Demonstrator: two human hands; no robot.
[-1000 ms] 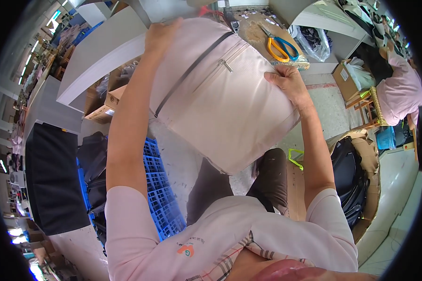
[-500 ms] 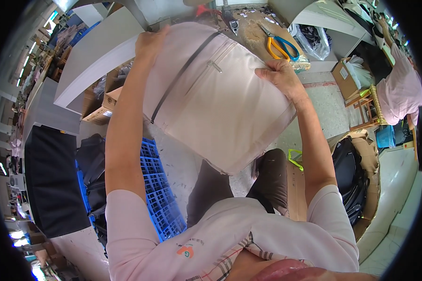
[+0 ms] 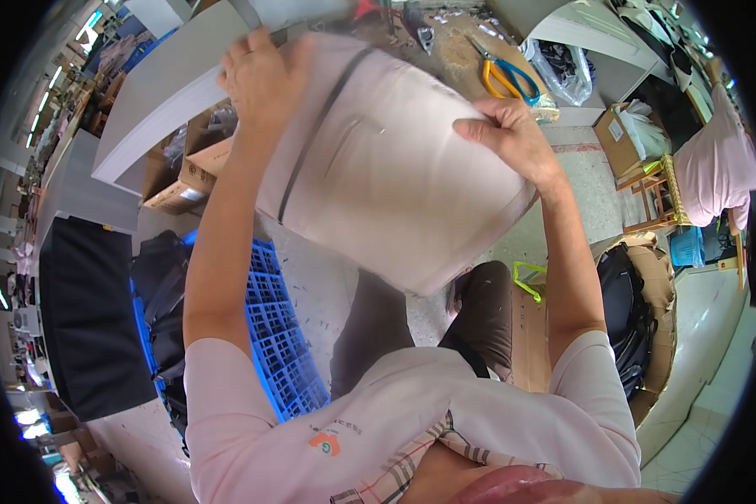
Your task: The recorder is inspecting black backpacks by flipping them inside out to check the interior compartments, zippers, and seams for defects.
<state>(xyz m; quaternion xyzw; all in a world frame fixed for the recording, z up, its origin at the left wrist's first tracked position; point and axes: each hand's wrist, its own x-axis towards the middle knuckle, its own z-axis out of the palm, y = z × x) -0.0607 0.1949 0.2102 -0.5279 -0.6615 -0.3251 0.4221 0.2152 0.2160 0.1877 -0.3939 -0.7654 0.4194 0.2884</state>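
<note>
Both hands grip pale fabric piece | left hand | right hand

A sewing workshop: scissors on a worktable, cardboard boxes, a blue plastic crate.

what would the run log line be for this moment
left hand: grips top edge of pale fabric panel | right hand: grips its right edge | panel: held up, dark strap across | behind: scissors on bench
</note>
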